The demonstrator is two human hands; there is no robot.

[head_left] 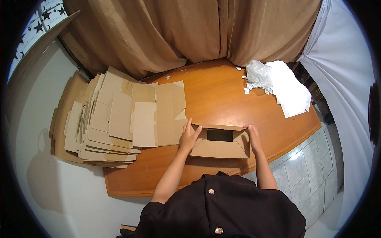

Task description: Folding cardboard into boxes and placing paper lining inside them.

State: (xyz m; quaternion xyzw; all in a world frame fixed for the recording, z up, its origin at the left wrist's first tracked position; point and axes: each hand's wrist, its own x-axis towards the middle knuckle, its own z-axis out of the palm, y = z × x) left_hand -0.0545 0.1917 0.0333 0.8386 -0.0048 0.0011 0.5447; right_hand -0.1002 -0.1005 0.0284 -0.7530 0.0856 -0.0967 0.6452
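Person: a black buttoned shirt [222, 210] fills the near edge, both bare forearms reaching out from it over the wooden table [222, 95].
Cardboard box: a half-folded brown cardboard box [220, 147] stands on the near part of the table, directly in front of the shirt; its top is partly open and shows a dark rectangular gap.
Left hand: the left hand [189, 137] grips the box's left end, thumb and fingers spread around the upright corner flap.
Right hand: the right hand [253, 135] presses against the box's right end, fingers along the top edge; the two hands sit well apart, one clamped on each end.
Flat blanks: to the left of the box, a fanned pile of flat cardboard blanks [111, 119] overhangs the table's left edge; its nearest sheet touches the box by the left hand.
Paper: beyond the box to the right, white sheets [291, 93] and a crumpled plastic wrap [258, 74] lie at the table's far right.
Curtain: a tan curtain [178, 31] hangs behind the table's far edge.
Floor: pale tiles [305, 174] show to the right of the box, below the table.
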